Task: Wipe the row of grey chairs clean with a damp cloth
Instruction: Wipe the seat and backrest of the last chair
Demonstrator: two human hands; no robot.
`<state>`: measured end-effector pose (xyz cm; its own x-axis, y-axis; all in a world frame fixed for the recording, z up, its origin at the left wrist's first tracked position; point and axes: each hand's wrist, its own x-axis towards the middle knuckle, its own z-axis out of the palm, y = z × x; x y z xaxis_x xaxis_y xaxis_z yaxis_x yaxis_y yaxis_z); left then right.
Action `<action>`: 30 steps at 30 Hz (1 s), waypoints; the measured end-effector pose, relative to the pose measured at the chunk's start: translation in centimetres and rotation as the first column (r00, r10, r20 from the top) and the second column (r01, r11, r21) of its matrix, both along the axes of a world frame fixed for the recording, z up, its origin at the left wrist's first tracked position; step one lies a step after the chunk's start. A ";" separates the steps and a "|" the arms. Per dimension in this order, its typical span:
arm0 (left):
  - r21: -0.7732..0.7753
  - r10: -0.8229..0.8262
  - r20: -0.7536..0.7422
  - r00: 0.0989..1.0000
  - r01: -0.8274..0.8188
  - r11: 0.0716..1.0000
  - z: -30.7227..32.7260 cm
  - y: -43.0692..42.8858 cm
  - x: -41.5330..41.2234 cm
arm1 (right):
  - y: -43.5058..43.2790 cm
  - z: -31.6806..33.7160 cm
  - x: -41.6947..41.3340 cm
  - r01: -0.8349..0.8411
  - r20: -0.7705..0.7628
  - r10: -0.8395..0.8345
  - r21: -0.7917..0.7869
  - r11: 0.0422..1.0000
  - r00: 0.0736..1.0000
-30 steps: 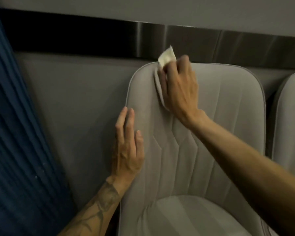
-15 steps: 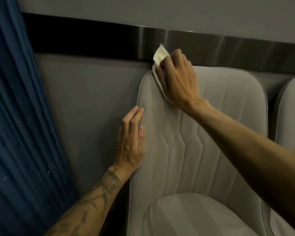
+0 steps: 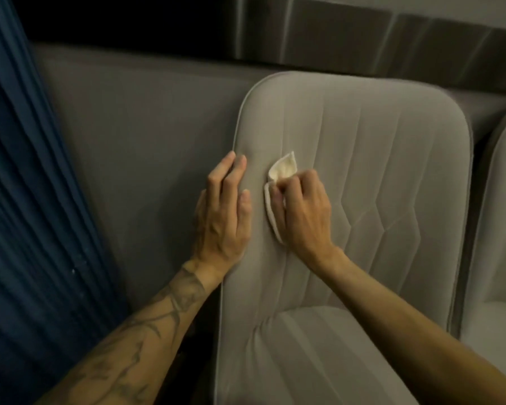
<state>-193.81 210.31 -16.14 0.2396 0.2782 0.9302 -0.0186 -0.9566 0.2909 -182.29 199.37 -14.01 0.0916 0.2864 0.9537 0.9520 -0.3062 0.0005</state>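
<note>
Right hand [image 3: 303, 211] grip curled, pinching cloth [image 3: 278, 188] on chair [image 3: 362, 185] backrest; left hand [image 3: 222, 211] flat, fingers together, bracing edge. Advice: even pressure, overlap strokes, follow seams.

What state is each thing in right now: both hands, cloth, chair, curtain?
grey chair: upright, nobody seated.
left hand: open, fingers flat on the grey chair's left edge.
right hand: grips the cloth, pressing it on the grey chair.
cloth: crumpled, one corner sticking up.
blue curtain: hanging, pleated.

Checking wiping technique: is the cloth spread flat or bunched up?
Bunched: the cloth is gripped folded in the right hand, one corner poking out above it.
</note>
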 end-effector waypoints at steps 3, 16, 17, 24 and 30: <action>0.017 0.020 -0.003 1.000 -0.020 1.000 -0.1 -0.1 0.0 | -0.1 -4.3 -1.7 0.000 -0.086 0.002 0.026 1.000 0.996; 0.050 0.089 -0.017 0.996 -0.089 0.995 -0.1 -0.1 0.0 | -4.2 -15.1 -3.0 -0.109 -0.206 0.057 -0.252 0.962 0.977; 0.050 0.096 -0.021 0.995 -0.095 0.994 -0.1 -0.1 0.0 | -4.4 -15.9 -3.7 -0.133 -0.198 0.077 -0.290 0.948 0.977; 0.012 0.147 -0.166 0.975 -0.147 0.989 0.9 -1.6 -1.1 | -5.6 -12.8 -4.0 -0.173 -0.056 0.166 -0.444 0.879 0.985; -0.183 -0.092 -0.199 0.976 0.055 0.982 1.8 -1.9 -4.1 | 1.1 6.5 -1.6 0.010 -0.075 -0.014 -0.051 0.999 0.997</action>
<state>-197.92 208.44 -14.39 0.4467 0.4065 0.7970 -0.0093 -0.8886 0.4585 -183.90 200.48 -7.54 0.1662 0.3324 0.9284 0.9461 -0.3193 -0.0551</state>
